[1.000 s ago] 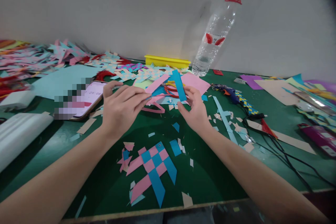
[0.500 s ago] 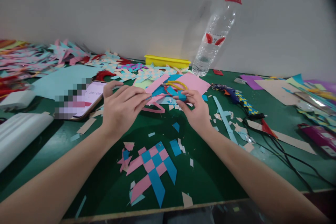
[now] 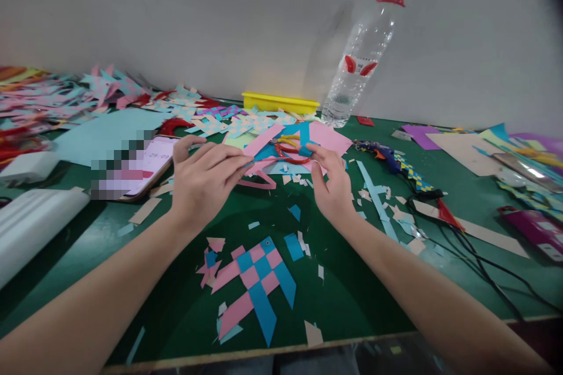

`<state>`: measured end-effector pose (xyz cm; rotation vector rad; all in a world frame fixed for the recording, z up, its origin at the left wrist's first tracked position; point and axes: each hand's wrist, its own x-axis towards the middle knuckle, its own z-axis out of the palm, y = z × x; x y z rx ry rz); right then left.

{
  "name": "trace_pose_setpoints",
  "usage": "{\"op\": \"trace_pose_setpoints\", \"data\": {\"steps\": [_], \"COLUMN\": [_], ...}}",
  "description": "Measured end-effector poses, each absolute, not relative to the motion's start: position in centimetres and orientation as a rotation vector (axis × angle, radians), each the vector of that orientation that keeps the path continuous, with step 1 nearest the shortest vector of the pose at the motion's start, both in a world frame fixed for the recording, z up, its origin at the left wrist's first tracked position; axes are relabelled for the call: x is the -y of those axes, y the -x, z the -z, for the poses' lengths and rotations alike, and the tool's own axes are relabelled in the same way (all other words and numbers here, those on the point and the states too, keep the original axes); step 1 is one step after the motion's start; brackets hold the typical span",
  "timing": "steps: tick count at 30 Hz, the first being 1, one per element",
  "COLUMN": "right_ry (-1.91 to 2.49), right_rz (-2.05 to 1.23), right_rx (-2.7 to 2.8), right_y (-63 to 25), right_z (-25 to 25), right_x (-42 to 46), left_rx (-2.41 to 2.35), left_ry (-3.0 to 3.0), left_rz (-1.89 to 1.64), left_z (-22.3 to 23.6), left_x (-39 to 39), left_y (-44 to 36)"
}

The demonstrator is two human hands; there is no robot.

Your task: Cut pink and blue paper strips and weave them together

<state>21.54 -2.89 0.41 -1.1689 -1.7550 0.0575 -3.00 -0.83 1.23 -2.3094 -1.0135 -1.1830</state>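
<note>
My left hand [image 3: 209, 173] pinches pink and blue paper strips between thumb and fingertips, and a pink strip [image 3: 264, 139] slants up from there. My right hand [image 3: 333, 179] is at the curled blue paper strip [image 3: 304, 136], its fingertips against the bend and its thumb lower and apart. Behind the strips lie red and yellow looped handles [image 3: 290, 140], seemingly of scissors. Nearer me, a woven pink-and-blue paper fish [image 3: 257, 272] with a small eye lies flat on the green table [image 3: 176, 293]. A pink star-like scrap [image 3: 210, 269] is beside it.
A phone [image 3: 152, 164] leans at the left near a white box-like object [image 3: 39, 228]. A clear bottle [image 3: 360, 55] and a yellow tray [image 3: 281, 104] stand by the wall. Paper scraps, black cables [image 3: 475, 252] and a purple case [image 3: 534, 234] lie to the right.
The blue strip by my right hand went from standing upright to bent down, then rose into a curl. My right thumb has moved away from it. My left hand stays put.
</note>
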Motion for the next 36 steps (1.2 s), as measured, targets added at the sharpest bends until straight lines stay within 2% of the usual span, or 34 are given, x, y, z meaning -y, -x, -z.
{"op": "trace_pose_setpoints", "data": {"steps": [7, 18, 36], "right_ry": [1.103, 1.065, 1.121], "right_rz": [-0.168, -0.016, -0.048], "right_rx": [1.732, 1.713, 1.653], "right_y": [-21.54, -21.57, -21.80], "right_z": [-0.19, 0.12, -0.05], "right_x": [3.01, 2.62, 2.87], "left_rx": [1.002, 1.002, 1.003], "left_ry": [2.311, 2.328, 2.319], "left_rz": [1.181, 1.205, 1.182], "left_z": [-1.41, -1.42, -1.39], "left_x": [0.94, 0.79, 0.90], "left_y": [2.90, 2.91, 2.95]}}
